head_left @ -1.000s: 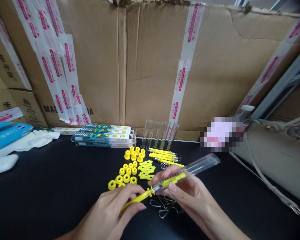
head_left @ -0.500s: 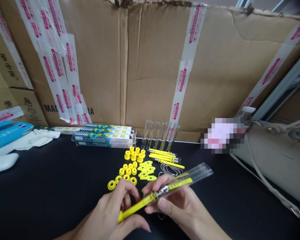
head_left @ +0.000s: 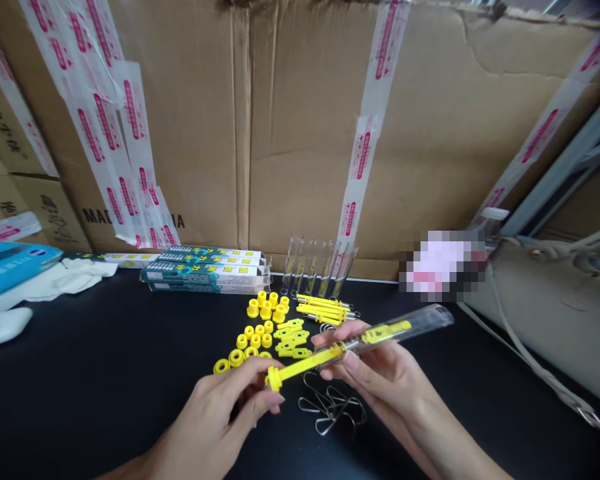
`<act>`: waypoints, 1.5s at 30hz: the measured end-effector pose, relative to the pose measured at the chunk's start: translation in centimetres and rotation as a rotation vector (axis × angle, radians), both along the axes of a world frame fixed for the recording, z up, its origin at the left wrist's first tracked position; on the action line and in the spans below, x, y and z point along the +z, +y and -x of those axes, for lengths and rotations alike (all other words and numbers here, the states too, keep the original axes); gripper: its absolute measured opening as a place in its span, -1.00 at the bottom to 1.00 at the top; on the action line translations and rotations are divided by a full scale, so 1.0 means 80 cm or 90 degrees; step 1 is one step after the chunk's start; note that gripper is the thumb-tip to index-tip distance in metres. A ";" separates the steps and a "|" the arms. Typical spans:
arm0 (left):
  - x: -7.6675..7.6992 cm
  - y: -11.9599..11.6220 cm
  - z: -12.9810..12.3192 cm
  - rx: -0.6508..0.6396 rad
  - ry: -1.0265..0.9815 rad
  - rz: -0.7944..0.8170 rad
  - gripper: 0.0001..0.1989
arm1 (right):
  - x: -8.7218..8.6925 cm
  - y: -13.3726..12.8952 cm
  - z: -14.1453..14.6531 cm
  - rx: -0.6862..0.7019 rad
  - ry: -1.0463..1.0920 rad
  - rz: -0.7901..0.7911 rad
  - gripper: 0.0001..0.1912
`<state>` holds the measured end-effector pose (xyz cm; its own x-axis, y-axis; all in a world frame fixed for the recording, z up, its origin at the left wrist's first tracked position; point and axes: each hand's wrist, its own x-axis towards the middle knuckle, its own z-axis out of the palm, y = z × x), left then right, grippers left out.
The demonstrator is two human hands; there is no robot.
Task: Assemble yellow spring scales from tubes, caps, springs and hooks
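My right hand (head_left: 387, 380) is closed around a clear plastic tube (head_left: 433, 319), held slantwise above the table with its far end up to the right. A yellow rod (head_left: 305, 365) with a metal spring part and a flat yellow tag sits partly inside the tube and sticks out to the left. At the rod's left end is a yellow flanged cap (head_left: 274, 379), pinched between the thumb and fingers of my left hand (head_left: 230, 407). Below the tube lie several bent wire clips (head_left: 333, 408). Loose yellow flanged rings (head_left: 237, 358) lie just beyond my left hand.
Farther back are small yellow collars (head_left: 256, 337), taller yellow caps (head_left: 266, 309), flat yellow tags (head_left: 291, 340) and yellow rods (head_left: 325, 308). Clear tubes (head_left: 313, 267) stand against the carton (head_left: 300, 133). Printed boxes (head_left: 205, 277) lie left, a beige bag (head_left: 555, 320) right.
Both hands and the tube have moved up and to the right. My left thumb and fingers have closed in on the rod's capped end. More of the wire clips shows below.
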<state>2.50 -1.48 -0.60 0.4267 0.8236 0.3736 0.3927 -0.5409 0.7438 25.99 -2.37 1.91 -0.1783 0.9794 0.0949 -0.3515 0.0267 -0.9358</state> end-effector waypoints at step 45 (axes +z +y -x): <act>-0.014 -0.004 0.001 -0.061 0.169 -0.281 -0.61 | -0.009 -0.017 0.042 0.040 -0.033 0.132 -0.54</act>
